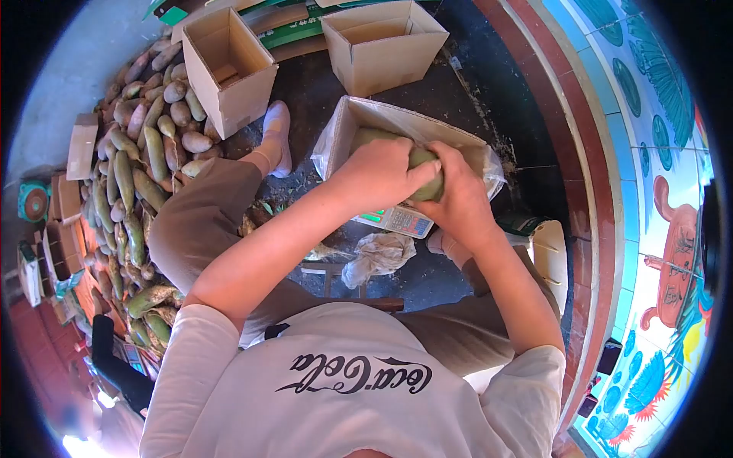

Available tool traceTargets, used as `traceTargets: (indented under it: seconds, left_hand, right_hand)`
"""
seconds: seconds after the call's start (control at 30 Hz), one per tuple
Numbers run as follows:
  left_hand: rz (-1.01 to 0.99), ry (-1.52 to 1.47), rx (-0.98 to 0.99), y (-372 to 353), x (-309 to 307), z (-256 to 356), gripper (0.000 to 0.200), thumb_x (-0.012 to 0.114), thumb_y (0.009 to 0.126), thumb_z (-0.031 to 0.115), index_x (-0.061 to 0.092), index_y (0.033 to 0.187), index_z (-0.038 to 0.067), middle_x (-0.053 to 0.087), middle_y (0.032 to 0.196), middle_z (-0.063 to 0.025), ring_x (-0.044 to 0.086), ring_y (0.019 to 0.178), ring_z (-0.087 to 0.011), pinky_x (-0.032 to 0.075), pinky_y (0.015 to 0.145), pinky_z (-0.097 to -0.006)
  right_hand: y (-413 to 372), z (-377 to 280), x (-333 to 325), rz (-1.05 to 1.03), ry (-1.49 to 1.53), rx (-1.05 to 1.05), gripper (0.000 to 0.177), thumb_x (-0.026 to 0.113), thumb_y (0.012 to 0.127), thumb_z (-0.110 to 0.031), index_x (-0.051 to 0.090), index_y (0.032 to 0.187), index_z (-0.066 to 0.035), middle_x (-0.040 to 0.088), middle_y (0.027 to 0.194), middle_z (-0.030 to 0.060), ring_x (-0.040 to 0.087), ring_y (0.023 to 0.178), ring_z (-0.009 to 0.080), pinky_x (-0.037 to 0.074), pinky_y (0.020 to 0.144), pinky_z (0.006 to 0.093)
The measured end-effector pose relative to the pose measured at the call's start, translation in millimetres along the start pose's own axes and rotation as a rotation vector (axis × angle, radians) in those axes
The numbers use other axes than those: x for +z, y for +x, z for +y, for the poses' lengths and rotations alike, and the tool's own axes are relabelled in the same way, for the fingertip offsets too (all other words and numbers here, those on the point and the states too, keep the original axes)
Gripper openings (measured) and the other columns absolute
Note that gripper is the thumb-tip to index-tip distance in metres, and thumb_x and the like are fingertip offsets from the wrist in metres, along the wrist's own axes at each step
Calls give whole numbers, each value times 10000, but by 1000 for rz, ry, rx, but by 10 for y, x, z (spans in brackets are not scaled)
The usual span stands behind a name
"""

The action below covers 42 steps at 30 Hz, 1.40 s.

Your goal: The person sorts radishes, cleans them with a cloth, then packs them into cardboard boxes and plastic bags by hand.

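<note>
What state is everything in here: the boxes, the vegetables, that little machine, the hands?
Left hand: gripping the green vegetable.
Right hand: gripping it too.
Green vegetable: held at the near box, partly covered by fingers.
Near box: open, plastic around its edges.
Far-left box: open.
Far-middle box: open.
Scale: partly hidden, green display showing.
Pale bag or cloth: crumpled.
Vegetable pile: loosely heaped.

There is one camera, up on the person's head. It looks down and forward — past the shirt (pixel 336 416), which is very near, to the left hand (pixel 379 172) and right hand (pixel 462 187), a bit farther off. It sees very wide, so straight things bend — and the corners go round and black.
</note>
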State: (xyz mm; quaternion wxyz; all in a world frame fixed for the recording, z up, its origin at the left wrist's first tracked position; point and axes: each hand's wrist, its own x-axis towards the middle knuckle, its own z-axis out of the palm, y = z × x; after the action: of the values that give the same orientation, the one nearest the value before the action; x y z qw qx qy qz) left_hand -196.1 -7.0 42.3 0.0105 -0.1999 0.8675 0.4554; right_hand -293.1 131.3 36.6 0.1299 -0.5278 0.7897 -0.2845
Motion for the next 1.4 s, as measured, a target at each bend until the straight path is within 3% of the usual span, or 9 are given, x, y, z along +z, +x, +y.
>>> traceTargets:
  seconds: [0.07, 0.27, 0.37, 0.5, 0.7, 1.03, 1.13, 1.2, 1.4]
  left_hand:
    - [-55, -48, 42, 59, 102, 20, 436, 445, 879, 378, 583, 893, -35, 608, 855, -253, 573, 830, -425, 445, 733, -461]
    - [-1, 5, 108, -105, -52, 27, 399, 519, 852, 360, 595, 970, -14, 614, 873, -230, 576, 858, -399, 454, 754, -440]
    - [85, 332, 170, -235, 147, -354, 345, 592, 811, 293, 596, 1015, 15, 614, 905, -184, 572, 891, -364, 456, 788, -415]
    - [8, 491, 186, -432, 345, -509, 343, 646, 763, 274, 596, 1008, 40, 609, 920, -127, 562, 954, -287, 377, 913, -458]
    - [-37, 494, 164, -526, 409, -626, 350, 663, 742, 260, 586, 1015, 55, 598, 906, -108, 560, 947, -274, 303, 986, -489]
    - [-29, 387, 190, -601, 437, -713, 337, 673, 720, 177, 568, 1015, 55, 564, 879, -100, 540, 957, -278, 256, 1031, -517]
    - [38, 410, 219, -563, 468, -742, 263, 665, 728, 213, 586, 932, 68, 582, 886, -107, 545, 948, -276, 231, 1049, -502]
    - [20, 397, 222, -594, 477, -755, 271, 667, 726, 216, 586, 939, 70, 583, 892, -109, 545, 952, -274, 230, 1050, -499]
    - [9, 441, 241, -562, 458, -796, 402, 677, 727, 209, 554, 1077, 56, 565, 940, -110, 523, 1011, -280, 264, 1037, -494]
  right_hand:
    - [-96, 98, -48, 11, 73, 50, 712, 785, 584, -154, 429, 1190, -43, 532, 1099, 185, 539, 1006, 373, 457, 852, 405]
    - [0, 264, -304, 30, 171, 118, 622, 744, 585, -82, 450, 1131, -47, 537, 1079, 166, 544, 1005, 330, 441, 865, 373]
    - [53, 495, -150, -58, 39, 70, 610, 755, 582, -85, 445, 1108, -54, 554, 1027, 152, 563, 950, 313, 432, 866, 355]
    - [54, 863, 159, -555, -341, 175, 528, 708, 646, -92, 475, 1120, -71, 541, 1114, 168, 539, 1044, 320, 442, 878, 390]
    - [166, 786, 370, -788, -549, 163, 499, 680, 642, -54, 517, 1113, -88, 530, 1102, 176, 554, 1018, 320, 461, 860, 383]
    - [181, 814, 302, -804, -552, 20, 553, 692, 620, -22, 528, 1142, -107, 519, 1108, 180, 572, 987, 324, 482, 817, 383]
    - [177, 838, 397, -769, -612, -18, 520, 698, 615, -17, 547, 1103, -112, 527, 1078, 174, 583, 956, 325, 487, 805, 385]
    - [82, 927, 518, -692, -626, -49, 511, 742, 570, -29, 559, 1042, -102, 531, 1036, 168, 583, 931, 339, 484, 797, 401]
    - [151, 977, 612, -767, -682, 23, 525, 740, 595, -54, 569, 1087, -114, 525, 1072, 175, 578, 963, 334, 484, 808, 401]
